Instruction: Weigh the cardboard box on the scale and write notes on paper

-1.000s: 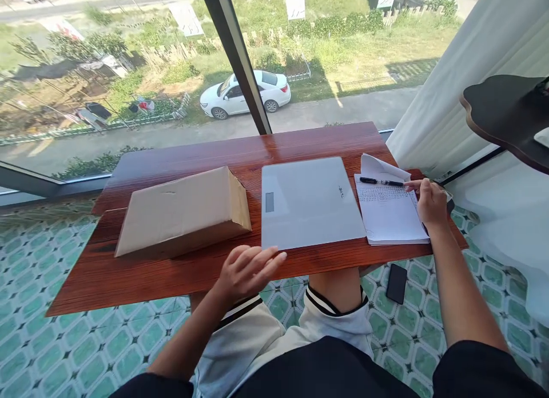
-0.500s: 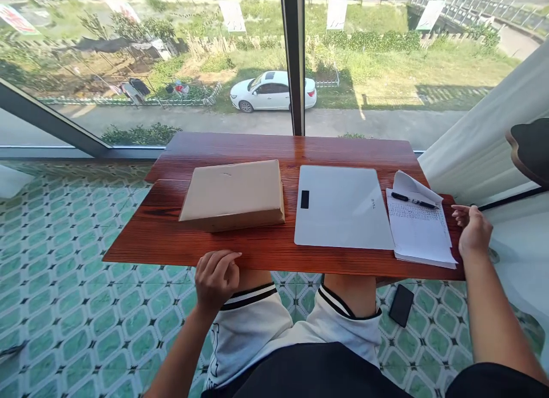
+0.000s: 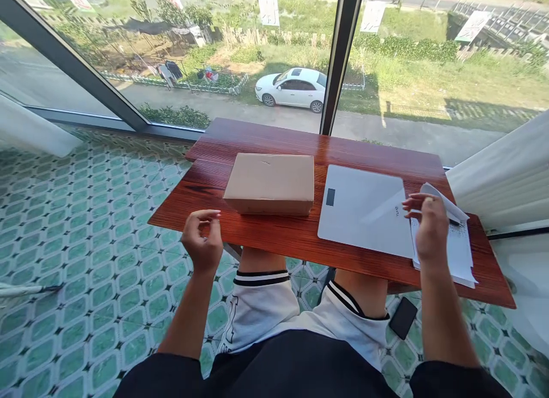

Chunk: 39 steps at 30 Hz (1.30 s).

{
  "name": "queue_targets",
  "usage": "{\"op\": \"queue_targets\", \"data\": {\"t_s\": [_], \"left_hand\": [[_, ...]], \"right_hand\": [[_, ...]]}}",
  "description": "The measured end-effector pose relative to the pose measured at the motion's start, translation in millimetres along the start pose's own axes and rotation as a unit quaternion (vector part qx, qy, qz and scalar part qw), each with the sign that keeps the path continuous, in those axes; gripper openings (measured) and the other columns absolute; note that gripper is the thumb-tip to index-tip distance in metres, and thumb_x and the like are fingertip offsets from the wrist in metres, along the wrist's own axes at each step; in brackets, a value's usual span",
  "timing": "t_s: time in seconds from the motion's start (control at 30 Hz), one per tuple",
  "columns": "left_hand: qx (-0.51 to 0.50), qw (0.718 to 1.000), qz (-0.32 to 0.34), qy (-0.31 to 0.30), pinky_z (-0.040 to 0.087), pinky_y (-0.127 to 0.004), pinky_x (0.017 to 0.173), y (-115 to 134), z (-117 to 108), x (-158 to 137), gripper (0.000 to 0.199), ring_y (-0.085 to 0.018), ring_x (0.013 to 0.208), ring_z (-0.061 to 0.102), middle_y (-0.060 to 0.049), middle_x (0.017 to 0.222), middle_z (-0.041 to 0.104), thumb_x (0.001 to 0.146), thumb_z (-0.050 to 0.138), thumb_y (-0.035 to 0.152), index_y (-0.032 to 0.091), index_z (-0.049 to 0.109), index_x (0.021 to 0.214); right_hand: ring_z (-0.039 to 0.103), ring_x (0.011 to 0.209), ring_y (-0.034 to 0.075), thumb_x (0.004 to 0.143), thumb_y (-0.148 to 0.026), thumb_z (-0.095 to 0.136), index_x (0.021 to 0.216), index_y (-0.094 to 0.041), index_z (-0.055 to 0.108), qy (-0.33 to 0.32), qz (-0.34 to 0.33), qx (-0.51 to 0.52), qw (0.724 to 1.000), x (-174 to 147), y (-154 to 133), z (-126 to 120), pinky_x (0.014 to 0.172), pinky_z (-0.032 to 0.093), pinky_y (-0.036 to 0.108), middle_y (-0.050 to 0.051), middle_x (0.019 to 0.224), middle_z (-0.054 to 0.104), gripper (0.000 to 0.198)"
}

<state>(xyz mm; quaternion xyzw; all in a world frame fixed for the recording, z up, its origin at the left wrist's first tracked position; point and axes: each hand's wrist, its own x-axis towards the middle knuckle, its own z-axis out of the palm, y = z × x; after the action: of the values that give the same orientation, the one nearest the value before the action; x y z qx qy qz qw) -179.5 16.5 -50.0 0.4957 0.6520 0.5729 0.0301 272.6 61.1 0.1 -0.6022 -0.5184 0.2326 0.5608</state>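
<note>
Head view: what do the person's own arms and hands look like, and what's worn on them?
Both forearms are bare to the elbow; black sleeves begin at the bottom edge. The left hand and right hand wear no gloves, and no rings, watch or bracelet show. Fingernails look short and unpainted.

Bright window daylight, sharp, wide-angle edge distortion.

A closed brown cardboard box [image 3: 270, 182] lies flat on the red-brown wooden table [image 3: 278, 238], just left of a flat white scale [image 3: 364, 210]. Right of the scale, touching its edge, lies a stack of handwritten paper sheets [image 3: 458, 252], top sheet curled up at the far end.
</note>
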Motion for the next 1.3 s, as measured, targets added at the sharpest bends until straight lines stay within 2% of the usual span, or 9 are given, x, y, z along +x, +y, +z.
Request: {"op": "queue_targets", "data": {"t_s": [0.1, 0.23, 0.4, 0.53, 0.77, 0.87, 1.0, 1.13, 1.3], "left_hand": [[-0.053, 0.998, -0.020, 0.024, 0.049, -0.026, 0.072, 8.7, -0.4, 24.8, 0.016, -0.013, 0.082, 0.061, -0.003, 0.089, 0.065, 0.084, 0.058, 0.022, 0.017, 0.066, 0.098], [-0.064, 0.996, -0.046, -0.030, 0.054, -0.028, 0.080, 10.5, 4.9, 46.4, 0.039, -0.015, 0.094, 0.065, -0.006, 0.107, 0.067, 0.086, 0.056, 0.026, 0.020, 0.059, 0.124], [-0.036, 0.983, -0.104, -0.149, 0.053, -0.038, 0.101, -1.1, 17.3, 52.9, 0.062, -0.021, 0.117, 0.063, -0.014, 0.137, 0.061, 0.093, 0.052, 0.045, 0.023, 0.042, 0.150], [0.005, 0.965, -0.155, -0.212, 0.047, -0.042, 0.111, 0.7, 24.6, 46.5, 0.071, -0.025, 0.131, 0.058, -0.016, 0.146, 0.057, 0.096, 0.044, 0.059, 0.023, 0.035, 0.157], [0.114, 0.934, -0.203, -0.270, 0.033, -0.057, 0.121, 20.5, 25.9, 44.2, 0.070, -0.038, 0.146, 0.044, -0.012, 0.157, 0.048, 0.097, 0.029, 0.060, 0.021, 0.043, 0.154], [0.120, 0.936, -0.192, -0.269, 0.031, -0.060, 0.122, 20.2, 25.1, 46.1, 0.070, -0.038, 0.146, 0.043, -0.010, 0.160, 0.044, 0.097, 0.025, 0.061, 0.025, 0.044, 0.154], [0.121, 0.941, -0.190, -0.254, 0.031, -0.063, 0.120, 16.5, 25.9, 46.9, 0.072, -0.040, 0.142, 0.047, -0.013, 0.154, 0.052, 0.096, 0.028, 0.066, 0.025, 0.047, 0.152], [0.123, 0.939, -0.196, -0.254, 0.026, -0.062, 0.124, 16.7, 28.0, 47.7, 0.069, -0.039, 0.146, 0.043, -0.012, 0.153, 0.053, 0.097, 0.030, 0.061, 0.024, 0.047, 0.152], [0.127, 0.942, -0.202, -0.236, 0.029, -0.058, 0.124, 23.3, 24.3, 51.4, 0.064, -0.036, 0.147, 0.043, -0.009, 0.154, 0.052, 0.097, 0.031, 0.055, 0.024, 0.049, 0.151]], "right_hand": [[0.065, 0.102, 0.019, 0.099, -0.059, 0.043, 0.115, -0.020, 0.060, -0.085, 0.001, 0.018, 0.996, -18.5, -28.2, 62.6, 0.076, 0.054, 0.033, 0.011, 0.113, 0.067, 0.045], [0.057, 0.127, 0.023, 0.099, -0.055, 0.042, 0.137, -0.018, 0.052, -0.186, -0.008, -0.010, 0.983, -41.1, -43.4, 126.3, 0.098, 0.055, 0.040, 0.015, 0.140, 0.058, 0.054], [0.029, 0.154, 0.027, 0.096, -0.061, 0.034, 0.159, -0.010, 0.032, -0.234, 0.006, -0.076, 0.969, -57.4, -46.4, 166.9, 0.126, 0.029, 0.050, 0.015, 0.164, 0.031, 0.081], [0.024, 0.156, 0.027, 0.096, -0.066, 0.031, 0.158, -0.006, 0.034, -0.259, 0.021, -0.085, 0.962, -60.9, -45.9, 176.6, 0.131, 0.018, 0.047, 0.015, 0.166, 0.026, 0.086], [0.027, 0.155, 0.023, 0.100, -0.061, 0.027, 0.159, -0.011, 0.035, -0.262, 0.025, -0.073, 0.962, -61.4, -44.2, 176.8, 0.130, 0.021, 0.044, 0.010, 0.166, 0.028, 0.077], [0.029, 0.155, 0.024, 0.101, -0.060, 0.026, 0.159, -0.011, 0.035, -0.267, 0.031, -0.079, 0.960, -61.2, -47.7, 175.4, 0.129, 0.024, 0.043, 0.009, 0.166, 0.029, 0.076], [0.033, 0.153, 0.025, 0.102, -0.058, 0.025, 0.162, -0.014, 0.032, -0.276, 0.035, -0.079, 0.957, -60.7, -54.2, 173.9, 0.126, 0.030, 0.043, 0.006, 0.165, 0.032, 0.074], [0.036, 0.151, 0.025, 0.102, -0.055, 0.027, 0.160, -0.012, 0.035, -0.265, 0.031, -0.068, 0.961, -59.8, -56.4, 174.2, 0.125, 0.031, 0.043, 0.007, 0.163, 0.035, 0.073], [0.038, 0.150, 0.026, 0.101, -0.051, 0.030, 0.158, -0.014, 0.041, -0.271, 0.026, -0.053, 0.961, -60.5, -59.5, 174.1, 0.125, 0.032, 0.042, 0.005, 0.160, 0.039, 0.069]]}}
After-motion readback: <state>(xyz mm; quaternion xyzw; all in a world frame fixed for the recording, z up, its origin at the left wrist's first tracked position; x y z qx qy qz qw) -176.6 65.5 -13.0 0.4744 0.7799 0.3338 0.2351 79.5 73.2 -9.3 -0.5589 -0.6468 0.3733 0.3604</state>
